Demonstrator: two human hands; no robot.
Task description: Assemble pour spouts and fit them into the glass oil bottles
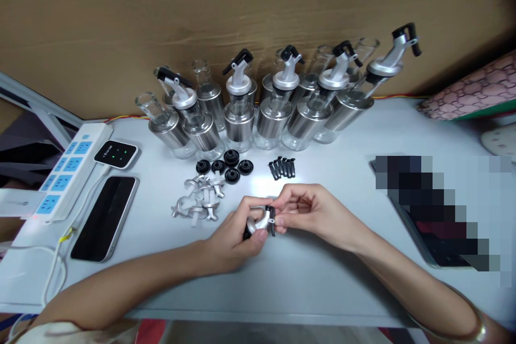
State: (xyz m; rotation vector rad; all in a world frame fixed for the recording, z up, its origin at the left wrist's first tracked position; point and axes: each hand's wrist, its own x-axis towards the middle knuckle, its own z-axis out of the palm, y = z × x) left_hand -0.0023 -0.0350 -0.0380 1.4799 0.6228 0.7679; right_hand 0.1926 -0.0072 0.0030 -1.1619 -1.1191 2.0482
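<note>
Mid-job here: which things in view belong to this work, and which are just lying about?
Likely the job:
- pourer in the left hand, right hand at its lever
- silver spout pieces
- black discs
- small black levers
- bottles, five with pourers

Likely just lying about:
- phone
- Wi-Fi device
- power strip
- pink patterned item

From my remote station, I am seeing a cream-coloured, softly creased sleeve (56, 333) showing in the lower left corner of the frame, leaving the left forearm (161, 275) and left hand (236, 236) bare. Toward the lower right corner, a thin, shiny gold-toned band (482, 328) is circling the right arm (403, 274), its outline blurring slightly.
</note>
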